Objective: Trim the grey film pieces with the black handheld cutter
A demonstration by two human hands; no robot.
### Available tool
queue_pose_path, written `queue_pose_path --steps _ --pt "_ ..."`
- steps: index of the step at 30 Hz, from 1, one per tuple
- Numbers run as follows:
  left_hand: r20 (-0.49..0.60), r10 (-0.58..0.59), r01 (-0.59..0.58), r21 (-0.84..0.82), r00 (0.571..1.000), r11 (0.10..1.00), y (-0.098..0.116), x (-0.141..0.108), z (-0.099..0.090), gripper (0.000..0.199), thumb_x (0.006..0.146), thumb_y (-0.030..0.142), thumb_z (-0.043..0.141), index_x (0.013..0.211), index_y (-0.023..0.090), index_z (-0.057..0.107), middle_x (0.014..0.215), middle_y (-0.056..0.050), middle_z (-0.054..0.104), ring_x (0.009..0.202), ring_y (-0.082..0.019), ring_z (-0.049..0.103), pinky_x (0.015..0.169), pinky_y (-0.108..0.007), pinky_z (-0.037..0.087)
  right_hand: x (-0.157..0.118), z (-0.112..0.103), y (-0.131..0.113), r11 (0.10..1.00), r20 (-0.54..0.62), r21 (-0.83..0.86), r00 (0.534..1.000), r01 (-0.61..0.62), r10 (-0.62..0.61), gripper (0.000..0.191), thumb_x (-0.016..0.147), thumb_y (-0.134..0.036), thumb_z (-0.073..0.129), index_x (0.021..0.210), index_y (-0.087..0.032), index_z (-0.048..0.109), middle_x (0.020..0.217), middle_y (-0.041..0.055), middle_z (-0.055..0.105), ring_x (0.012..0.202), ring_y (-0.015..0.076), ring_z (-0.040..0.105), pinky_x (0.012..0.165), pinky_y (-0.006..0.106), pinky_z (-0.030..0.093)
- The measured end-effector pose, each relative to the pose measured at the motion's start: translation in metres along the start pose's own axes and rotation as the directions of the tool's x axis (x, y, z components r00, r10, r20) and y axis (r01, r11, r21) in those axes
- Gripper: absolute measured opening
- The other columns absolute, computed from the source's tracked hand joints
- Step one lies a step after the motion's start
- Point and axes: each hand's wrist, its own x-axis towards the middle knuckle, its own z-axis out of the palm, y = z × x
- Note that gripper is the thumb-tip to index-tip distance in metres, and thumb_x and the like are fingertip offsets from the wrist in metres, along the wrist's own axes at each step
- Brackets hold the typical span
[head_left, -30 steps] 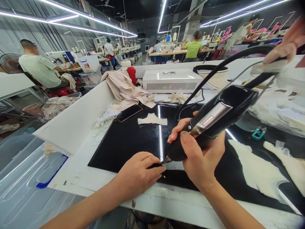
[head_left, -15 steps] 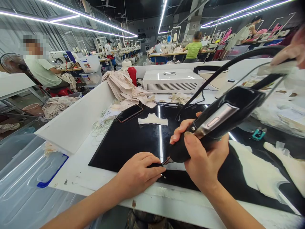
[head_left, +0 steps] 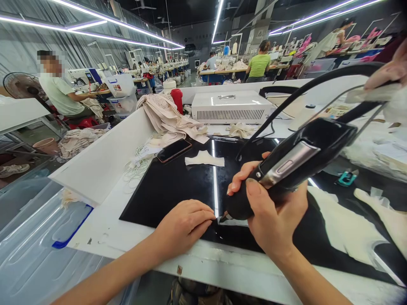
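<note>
Here, the right hand (head_left: 273, 212) grips the tool (head_left: 297, 154), its long axis slanting down-left over the black panel (head_left: 168, 190), tip just beside the left hand (head_left: 187, 226), whose hold I cannot tell.

In the right fingers (head_left: 243, 174), the handheld tool (head_left: 318, 142) is glossy black with a silver panel (head_left: 291, 165). Under the left fingers (head_left: 197, 212) is a shiny black sheet (head_left: 165, 195), on a white bench (head_left: 104, 231). Beyond both: a cream piece (head_left: 204, 158), beige fabric (head_left: 168, 118), a red container (head_left: 177, 101), a white box (head_left: 230, 100) with dark slots (head_left: 233, 115). Right of the fingers: larger cream pieces (head_left: 345, 226), a teal cutter (head_left: 347, 178). Below them, mottled camouflage clothing (head_left: 193, 292).
</note>
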Motion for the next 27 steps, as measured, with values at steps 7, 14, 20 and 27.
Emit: queue_pose_path --steps 7,14,20,27 --pt "0.135 0.065 -0.086 0.152 0.989 0.985 -0.009 0.002 -0.004 0.026 0.106 0.021 0.054 0.126 0.021 0.07 0.115 -0.008 0.071 0.105 -0.021 0.067 0.091 -0.037 0.057 0.0 -0.002 -0.001 1.0 -0.012 -0.018 1.0 -0.009 0.009 0.033 0.087 -0.023 0.078 0.112 -0.027 0.057 0.086 -0.0039 0.069 0.061 0.015 0.065 0.056 0.032 0.057" --pt "0.146 0.213 -0.233 0.139 0.966 0.962 -0.021 0.006 0.0 0.021 0.105 0.024 0.056 0.111 0.021 0.076 0.113 -0.008 0.073 0.104 -0.021 0.069 0.094 -0.035 0.056 0.013 -0.023 -0.01 0.991 -0.102 -0.129 0.994 0.034 -0.048 0.031 0.086 -0.024 0.079 0.11 -0.028 0.059 0.083 -0.0032 0.067 0.06 0.0174 0.063 0.053 0.034 0.055" --pt "0.26 0.247 -0.25 -0.023 0.934 0.968 -0.031 0.037 -0.006 0.019 0.104 0.022 0.059 0.119 0.019 0.07 0.122 -0.008 0.073 0.113 -0.021 0.068 0.102 -0.036 0.053 0.016 -0.034 -0.01 0.986 -0.127 -0.157 0.989 0.05 -0.07 0.03 0.086 -0.023 0.078 0.108 -0.029 0.06 0.083 -0.0025 0.066 0.06 0.0178 0.062 0.053 0.035 0.054" --pt "0.398 0.263 -0.189 -0.216 0.879 0.958 -0.04 0.068 -0.003 0.055 0.093 0.028 0.077 0.143 0.024 0.054 0.141 -0.008 0.065 0.144 -0.026 0.049 0.12 -0.042 0.042 0.016 -0.038 -0.004 0.984 -0.095 -0.173 0.994 0.043 -0.06 0.03 0.087 -0.027 0.08 0.105 -0.026 0.056 0.086 -0.0027 0.067 0.063 0.0167 0.065 0.056 0.035 0.055"
